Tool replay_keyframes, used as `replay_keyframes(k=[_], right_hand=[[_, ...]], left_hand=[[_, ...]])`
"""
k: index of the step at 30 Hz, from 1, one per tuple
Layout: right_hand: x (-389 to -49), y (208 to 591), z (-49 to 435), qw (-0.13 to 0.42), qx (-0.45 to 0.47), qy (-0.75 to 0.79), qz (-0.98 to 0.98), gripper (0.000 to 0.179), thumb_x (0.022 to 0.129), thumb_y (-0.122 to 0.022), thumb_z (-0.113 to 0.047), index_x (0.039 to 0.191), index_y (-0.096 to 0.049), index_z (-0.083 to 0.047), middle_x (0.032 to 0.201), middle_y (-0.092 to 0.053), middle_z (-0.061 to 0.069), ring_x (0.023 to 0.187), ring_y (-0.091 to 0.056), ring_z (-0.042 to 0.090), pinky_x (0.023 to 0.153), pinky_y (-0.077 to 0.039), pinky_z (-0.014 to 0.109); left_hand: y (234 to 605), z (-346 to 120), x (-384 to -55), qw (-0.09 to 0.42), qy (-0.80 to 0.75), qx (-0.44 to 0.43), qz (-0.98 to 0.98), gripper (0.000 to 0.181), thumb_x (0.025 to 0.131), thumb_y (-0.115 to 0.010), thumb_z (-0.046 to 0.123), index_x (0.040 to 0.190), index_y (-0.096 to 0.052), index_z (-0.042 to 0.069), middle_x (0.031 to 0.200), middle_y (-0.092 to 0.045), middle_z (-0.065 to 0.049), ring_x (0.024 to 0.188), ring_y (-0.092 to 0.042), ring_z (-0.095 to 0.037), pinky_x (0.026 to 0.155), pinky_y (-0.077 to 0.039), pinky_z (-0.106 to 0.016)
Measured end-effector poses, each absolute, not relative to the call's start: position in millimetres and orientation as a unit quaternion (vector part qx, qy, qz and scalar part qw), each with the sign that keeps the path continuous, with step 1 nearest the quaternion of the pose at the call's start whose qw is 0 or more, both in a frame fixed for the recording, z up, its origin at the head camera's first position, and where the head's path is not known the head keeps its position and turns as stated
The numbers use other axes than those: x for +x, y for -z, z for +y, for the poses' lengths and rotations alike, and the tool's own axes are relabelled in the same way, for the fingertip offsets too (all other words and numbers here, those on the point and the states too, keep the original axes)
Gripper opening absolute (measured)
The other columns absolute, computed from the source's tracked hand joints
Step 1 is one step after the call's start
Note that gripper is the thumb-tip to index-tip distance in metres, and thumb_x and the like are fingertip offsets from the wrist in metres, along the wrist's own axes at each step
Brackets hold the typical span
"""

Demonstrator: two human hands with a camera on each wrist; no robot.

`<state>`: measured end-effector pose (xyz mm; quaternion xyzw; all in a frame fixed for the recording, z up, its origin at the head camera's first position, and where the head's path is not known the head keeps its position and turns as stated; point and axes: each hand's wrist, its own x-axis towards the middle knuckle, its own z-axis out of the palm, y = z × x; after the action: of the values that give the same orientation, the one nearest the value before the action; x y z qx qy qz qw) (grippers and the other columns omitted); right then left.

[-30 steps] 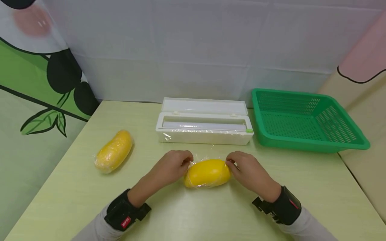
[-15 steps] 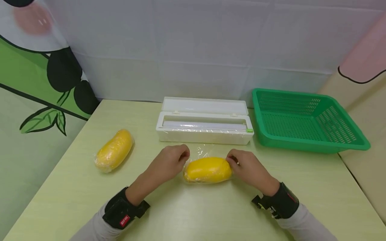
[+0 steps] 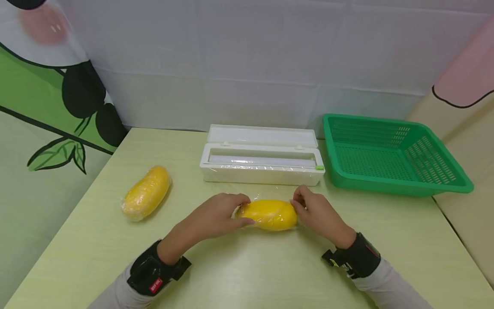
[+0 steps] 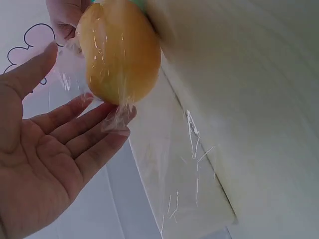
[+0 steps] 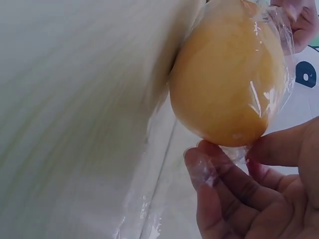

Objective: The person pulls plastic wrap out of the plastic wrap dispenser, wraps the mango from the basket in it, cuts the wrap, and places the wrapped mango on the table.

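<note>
A yellow mango [image 3: 270, 214] in clear plastic wrap [image 4: 117, 122] lies crosswise on the table in front of the wrap box. My left hand [image 3: 221, 218] is at its left end, thumb on the near side and fingers beyond it. In the left wrist view, those fingers are extended against the bunched film, with the thumb held apart. My right hand [image 3: 318, 214] pinches the gathered film at the right end between thumb and fingers, as the right wrist view shows close up. Film also hangs down the front of the white wrap box [image 3: 262, 175], whose lid is raised.
Another yellow mango [image 3: 146, 193], wrapped in film, lies at the left of the table. A green plastic basket [image 3: 393, 182] stands at the back right, beside the wrap box. Behind the table hangs a pale cloth wall [image 3: 251, 64].
My left hand has gone from curled fingers at the film to a spread thumb and fingers around the mango's left end. The mango has shifted slightly away from me and right.
</note>
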<state>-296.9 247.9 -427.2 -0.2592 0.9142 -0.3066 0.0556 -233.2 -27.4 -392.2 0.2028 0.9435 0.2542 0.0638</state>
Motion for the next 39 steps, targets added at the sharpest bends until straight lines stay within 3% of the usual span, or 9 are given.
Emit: replay_keyframes(k=[4,11,17,24,32,36,39], right_hand=[[-298.1,428.7,248.1,0.047,-0.262,0.294,0.918,0.005,0.099,-0.062,-0.012,0.098,-0.063,-0.007,0.084,-0.065,0.0,0.068,-0.051,0.013,0.063,-0.046,0.027],[-299.5,430.1,248.5,0.041,-0.272,0.276,0.921,0.008,0.099,-0.061,-0.012,0.098,-0.068,-0.007,0.083,-0.066,-0.002,0.066,-0.05,0.011,0.062,-0.046,0.026],[-300.3,430.6,248.9,0.045,-0.274,0.273,0.921,0.01,0.1,-0.06,-0.012,0.098,-0.068,-0.007,0.083,-0.066,-0.001,0.066,-0.051,0.011,0.062,-0.046,0.026],[-301.7,431.6,251.0,0.06,-0.271,0.28,0.919,0.009,0.1,-0.06,-0.011,0.099,-0.067,-0.007,0.084,-0.066,-0.001,0.066,-0.05,0.011,0.061,-0.046,0.026],[-304.0,432.6,249.8,0.077,-0.252,0.291,0.92,0.009,0.099,-0.061,-0.008,0.106,-0.06,-0.004,0.079,-0.064,0.002,0.06,-0.049,0.013,0.057,-0.045,0.027],[-304.5,435.3,250.8,0.069,-0.254,0.275,0.925,0.011,0.097,-0.062,-0.008,0.105,-0.055,-0.005,0.068,-0.057,0.0,0.055,-0.045,0.013,0.054,-0.041,0.027],[-304.3,437.3,252.4,0.044,-0.28,0.252,0.925,0.007,0.096,-0.064,-0.007,0.102,-0.061,-0.006,0.07,-0.06,-0.001,0.058,-0.048,0.013,0.057,-0.044,0.028]], left_hand=[[397.5,-27.3,-234.1,0.082,-0.249,0.199,0.944,0.063,0.078,-0.084,0.041,0.127,-0.06,0.009,0.115,-0.065,0.0,0.097,-0.058,-0.015,0.091,-0.049,-0.036],[403.6,-28.6,-237.9,0.095,-0.254,0.176,0.946,0.069,0.081,-0.084,0.026,0.138,-0.053,0.006,0.131,-0.062,-0.007,0.117,-0.059,-0.024,0.102,-0.046,-0.041],[406.1,-29.6,-240.9,0.11,-0.246,0.158,0.95,0.073,0.08,-0.085,0.028,0.14,-0.05,0.007,0.126,-0.065,-0.009,0.109,-0.061,-0.023,0.097,-0.049,-0.04],[409.1,-34.1,-246.4,0.115,-0.26,0.145,0.948,0.07,0.08,-0.085,0.03,0.138,-0.051,0.01,0.114,-0.067,-0.006,0.094,-0.062,-0.018,0.086,-0.051,-0.037],[413.5,-42.0,-250.9,0.141,-0.317,0.141,0.927,0.068,0.085,-0.08,0.03,0.138,-0.043,0.009,0.128,-0.064,-0.015,0.109,-0.063,-0.026,0.093,-0.05,-0.042],[417.9,-45.7,-254.0,0.137,-0.337,0.149,0.92,0.059,0.085,-0.08,0.032,0.13,-0.047,0.009,0.128,-0.064,-0.015,0.114,-0.062,-0.027,0.094,-0.049,-0.042],[421.3,-47.9,-257.6,0.136,-0.358,0.143,0.913,0.052,0.085,-0.08,0.033,0.121,-0.052,0.01,0.124,-0.066,-0.011,0.116,-0.061,-0.025,0.095,-0.047,-0.04]])
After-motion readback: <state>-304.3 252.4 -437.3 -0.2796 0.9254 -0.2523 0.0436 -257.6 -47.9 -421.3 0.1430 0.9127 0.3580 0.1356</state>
